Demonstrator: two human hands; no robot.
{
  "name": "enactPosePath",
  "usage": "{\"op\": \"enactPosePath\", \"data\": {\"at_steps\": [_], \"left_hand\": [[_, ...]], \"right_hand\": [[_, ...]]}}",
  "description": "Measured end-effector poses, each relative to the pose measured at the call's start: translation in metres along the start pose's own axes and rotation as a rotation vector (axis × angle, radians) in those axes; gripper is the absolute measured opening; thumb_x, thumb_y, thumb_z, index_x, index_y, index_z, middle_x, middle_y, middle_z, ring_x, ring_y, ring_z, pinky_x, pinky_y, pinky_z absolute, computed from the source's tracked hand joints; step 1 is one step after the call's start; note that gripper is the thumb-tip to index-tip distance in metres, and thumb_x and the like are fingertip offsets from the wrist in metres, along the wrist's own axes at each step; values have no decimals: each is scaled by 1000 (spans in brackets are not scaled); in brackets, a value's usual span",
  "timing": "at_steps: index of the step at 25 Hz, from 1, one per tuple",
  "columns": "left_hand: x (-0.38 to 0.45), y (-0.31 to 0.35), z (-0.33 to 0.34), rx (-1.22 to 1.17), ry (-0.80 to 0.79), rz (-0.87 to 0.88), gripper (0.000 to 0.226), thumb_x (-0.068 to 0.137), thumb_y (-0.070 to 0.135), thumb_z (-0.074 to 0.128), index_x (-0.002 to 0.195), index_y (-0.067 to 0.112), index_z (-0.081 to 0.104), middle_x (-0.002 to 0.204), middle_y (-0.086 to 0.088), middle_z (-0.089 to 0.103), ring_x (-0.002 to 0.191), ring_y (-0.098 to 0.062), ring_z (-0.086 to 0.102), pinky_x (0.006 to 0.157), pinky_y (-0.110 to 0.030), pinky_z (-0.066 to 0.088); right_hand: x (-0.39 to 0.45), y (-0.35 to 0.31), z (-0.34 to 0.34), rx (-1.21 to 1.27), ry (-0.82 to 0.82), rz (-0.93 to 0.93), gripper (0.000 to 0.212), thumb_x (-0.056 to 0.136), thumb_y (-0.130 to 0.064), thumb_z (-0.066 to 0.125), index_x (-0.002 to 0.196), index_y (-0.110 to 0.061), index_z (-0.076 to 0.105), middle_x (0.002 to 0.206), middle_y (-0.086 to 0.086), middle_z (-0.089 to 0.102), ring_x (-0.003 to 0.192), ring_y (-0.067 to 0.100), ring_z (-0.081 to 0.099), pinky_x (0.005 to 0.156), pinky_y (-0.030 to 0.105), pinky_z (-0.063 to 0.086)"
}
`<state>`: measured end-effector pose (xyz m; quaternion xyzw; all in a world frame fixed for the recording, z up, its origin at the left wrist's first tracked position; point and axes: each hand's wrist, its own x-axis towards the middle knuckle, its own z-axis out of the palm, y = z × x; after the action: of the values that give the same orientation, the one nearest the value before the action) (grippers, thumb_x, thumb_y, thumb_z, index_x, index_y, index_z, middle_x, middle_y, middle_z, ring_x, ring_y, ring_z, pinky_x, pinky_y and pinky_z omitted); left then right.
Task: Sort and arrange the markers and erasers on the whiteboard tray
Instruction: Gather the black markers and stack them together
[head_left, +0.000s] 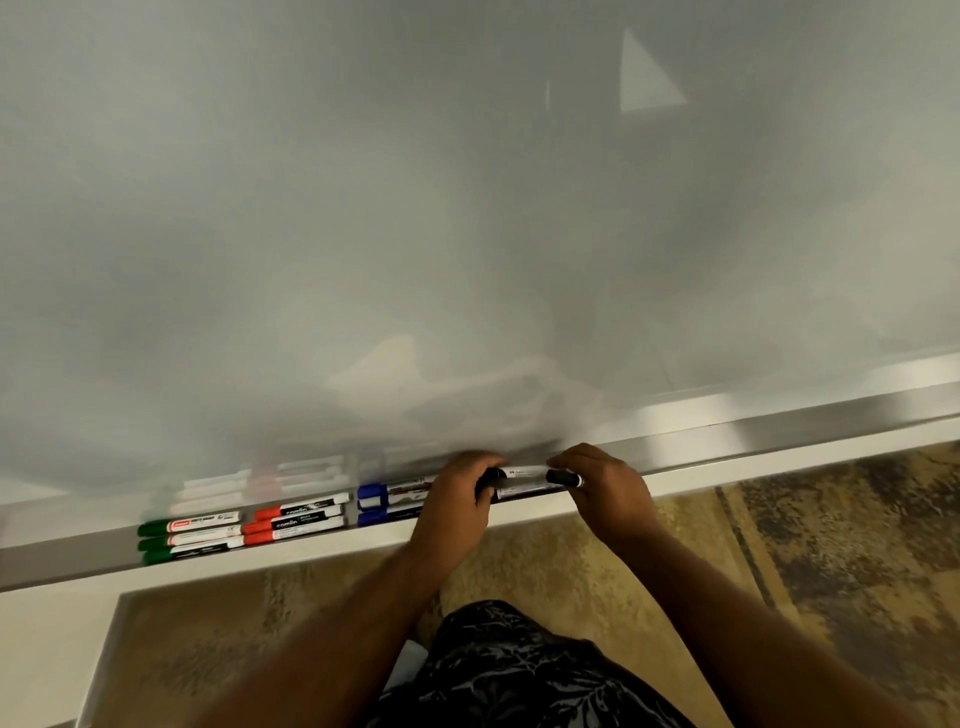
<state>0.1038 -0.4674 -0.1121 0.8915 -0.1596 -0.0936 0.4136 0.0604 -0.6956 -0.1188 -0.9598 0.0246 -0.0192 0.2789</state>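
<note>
On the whiteboard tray (779, 470), both hands pinched a black marker (527, 474), left hand (460, 496) and right hand (602, 486) at opposite ends, probably to level it beside the blue markers (382, 501).

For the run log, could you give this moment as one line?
both hands hold black markers on tray | green, red, blue grouped
</note>
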Motion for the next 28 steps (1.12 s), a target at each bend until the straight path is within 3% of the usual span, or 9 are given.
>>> {"op": "enactPosePath", "data": {"at_steps": [8, 12, 16, 19, 22, 24, 27, 28], "left_hand": [[-25, -25, -22, 56, 90, -129, 45, 93, 3, 65, 129, 30, 63, 130, 13, 64, 118, 0, 56, 103, -14, 40], [-27, -25, -26, -14, 133, -144, 35, 94, 9, 68, 124, 27, 66, 118, 11, 70, 105, 1, 64, 94, -22, 55], [-33, -1, -16, -250, -102, -161, 33, 91, 34, 73, 123, 32, 67, 98, 15, 73, 90, -3, 70, 78, -29, 62], [-33, 16, 1, -423, -144, -240, 27, 91, 32, 75, 117, 30, 70, 96, 8, 74, 83, -14, 74, 65, -31, 64], [-23, 17, 2, -598, -46, -393, 14, 94, 14, 72, 107, 21, 73, 93, -1, 77, 81, -19, 75, 69, -30, 63], [-16, 11, -4, -728, 47, -517, 14, 94, 6, 70, 105, 15, 73, 94, -9, 76, 81, -21, 74, 73, -30, 63], [-10, 7, -9, -801, 159, -629, 20, 91, 3, 73, 110, 7, 68, 98, -14, 74, 81, -21, 74, 72, -30, 63], [-9, 8, -8, -813, 191, -656, 23, 89, 3, 75, 110, 6, 65, 99, -15, 74, 82, -22, 74, 72, -30, 64]], "right_hand": [[5, -2, 15, -172, -54, 10, 40, 88, -6, 63, 119, -30, 74, 121, -13, 69, 89, 22, 73, 63, 31, 56], [4, 1, 15, -246, -58, -26, 32, 89, -8, 65, 115, -26, 72, 120, -7, 62, 69, 26, 69, 49, 29, 48], [-3, -12, 19, -298, 32, -92, 25, 81, -2, 71, 97, -20, 70, 98, -1, 55, 47, 26, 53, 46, 27, 29], [-10, -32, 25, -319, -2, -208, 26, 78, -5, 71, 96, -24, 66, 92, -3, 52, 56, 20, 54, 56, 28, 31], [-11, -39, 20, -270, -42, -165, 31, 80, -21, 63, 109, -32, 59, 101, -10, 54, 85, 15, 58, 68, 33, 41], [-11, -32, 11, -84, -12, -15, 29, 82, -32, 67, 110, -33, 62, 103, -13, 59, 91, 11, 57, 74, 33, 47], [-6, -20, -1, 721, 51, 465, 7, 90, -20, 73, 95, -23, 77, 91, 1, 72, 80, 17, 68, 73, 31, 59], [-4, -18, -1, 927, 65, 585, 9, 92, -13, 72, 92, -18, 79, 89, 10, 74, 78, 21, 70, 76, 32, 62]]}}
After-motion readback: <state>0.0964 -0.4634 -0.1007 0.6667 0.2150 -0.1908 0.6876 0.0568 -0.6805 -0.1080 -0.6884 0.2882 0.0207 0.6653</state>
